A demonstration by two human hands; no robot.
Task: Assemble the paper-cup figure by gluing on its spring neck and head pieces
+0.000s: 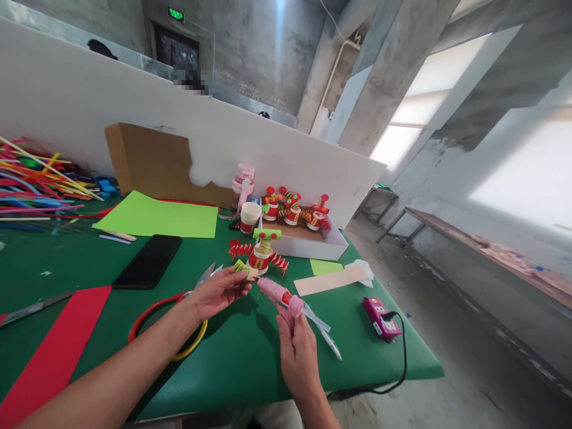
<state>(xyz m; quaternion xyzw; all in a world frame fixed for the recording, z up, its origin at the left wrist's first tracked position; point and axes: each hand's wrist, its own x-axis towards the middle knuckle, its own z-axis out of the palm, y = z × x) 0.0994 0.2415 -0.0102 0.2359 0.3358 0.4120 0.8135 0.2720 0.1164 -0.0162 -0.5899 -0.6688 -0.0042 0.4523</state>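
Observation:
My left hand [226, 290] pinches a small folded green paper strip [243, 268] between thumb and fingers. In my right hand [298, 351] is a pink hot glue gun [280, 295], its nozzle pointing at the strip, with a clear glue stick out of its back. Just beyond stands a paper-cup figure [259, 259] with a green roll for a head and red pleated arms. Whether the strip touches the figure I cannot tell. Large scissors [140, 319] with red and yellow handles lie partly under my left forearm. A pen [329, 342] rests beside the glue gun.
A white box [333, 244] holds several similar figures. Near it stand paper cups [250, 215] and a pink bottle [243, 182]. A phone [147, 261], green paper [165, 215] and red paper [58, 351] lie left. A purple power box [381, 319] with a cable sits near the right edge.

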